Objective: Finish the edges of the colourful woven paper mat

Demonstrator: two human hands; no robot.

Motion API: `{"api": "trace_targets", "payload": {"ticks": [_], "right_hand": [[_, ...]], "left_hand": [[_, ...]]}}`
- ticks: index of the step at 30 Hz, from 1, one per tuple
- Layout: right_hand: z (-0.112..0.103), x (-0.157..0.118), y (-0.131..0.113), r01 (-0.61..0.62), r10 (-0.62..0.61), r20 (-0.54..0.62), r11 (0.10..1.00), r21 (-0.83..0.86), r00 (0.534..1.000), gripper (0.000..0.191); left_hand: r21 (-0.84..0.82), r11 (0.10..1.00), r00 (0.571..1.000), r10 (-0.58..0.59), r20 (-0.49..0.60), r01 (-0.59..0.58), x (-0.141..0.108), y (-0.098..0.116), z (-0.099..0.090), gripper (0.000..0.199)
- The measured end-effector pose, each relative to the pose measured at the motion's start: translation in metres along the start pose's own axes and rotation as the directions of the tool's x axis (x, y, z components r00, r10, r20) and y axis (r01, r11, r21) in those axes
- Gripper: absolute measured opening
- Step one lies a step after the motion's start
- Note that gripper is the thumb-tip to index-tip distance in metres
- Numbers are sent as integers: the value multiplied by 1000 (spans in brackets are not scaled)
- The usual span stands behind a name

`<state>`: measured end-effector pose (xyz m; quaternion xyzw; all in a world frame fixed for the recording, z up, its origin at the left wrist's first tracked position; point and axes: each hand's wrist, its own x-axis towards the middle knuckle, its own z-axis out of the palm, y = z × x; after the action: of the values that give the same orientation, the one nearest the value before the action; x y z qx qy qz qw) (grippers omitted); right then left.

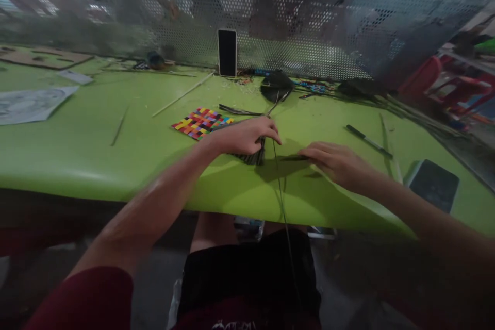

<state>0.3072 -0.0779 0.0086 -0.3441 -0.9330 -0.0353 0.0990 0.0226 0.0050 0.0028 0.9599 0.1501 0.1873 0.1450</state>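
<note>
My left hand (247, 134) is bent over a bundle of dark strips (253, 158), fingers curled in a pinch. From its fingertips a thin dark strand (280, 185) runs down across the table and over the front edge. To the right, my right hand (328, 160) pinches a narrow dark pointed piece (292, 158) that points toward my left hand; its exact kind is unclear. A multicoloured woven square (201, 121) lies partly behind my left wrist. Beyond my left hand lie short dark strips (240, 110).
A phone (227, 53) stands upright against the perforated metal panel (309, 31). A black rounded piece (277, 86) and loose strips lie before the panel. At right on the green table (154, 154) are a pen (369, 141) and a dark box-like object (433, 185); paper (34, 103) lies left.
</note>
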Motion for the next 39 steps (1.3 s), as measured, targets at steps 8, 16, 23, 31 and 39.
{"api": "trace_targets", "payload": {"ticks": [8,16,23,31,39], "right_hand": [[8,12,5,204,-199,70,976,-73,977,57],[14,15,4,262,-256,103,964,-49,961,60],[14,14,-3,245,-239,112,969,-42,964,67],[10,16,-4,208,-213,227,977,46,950,78],[6,10,-2,187,-201,240,979,80,950,80]], "left_hand": [[31,999,998,-13,62,11,-23,-5,9,54],[10,1000,999,4,50,-5,-31,-12,13,54],[-22,999,999,-22,49,23,-31,-9,13,48],[-56,996,997,-60,49,63,-32,-6,12,45],[-20,998,996,-63,59,64,-33,-7,13,44]]}}
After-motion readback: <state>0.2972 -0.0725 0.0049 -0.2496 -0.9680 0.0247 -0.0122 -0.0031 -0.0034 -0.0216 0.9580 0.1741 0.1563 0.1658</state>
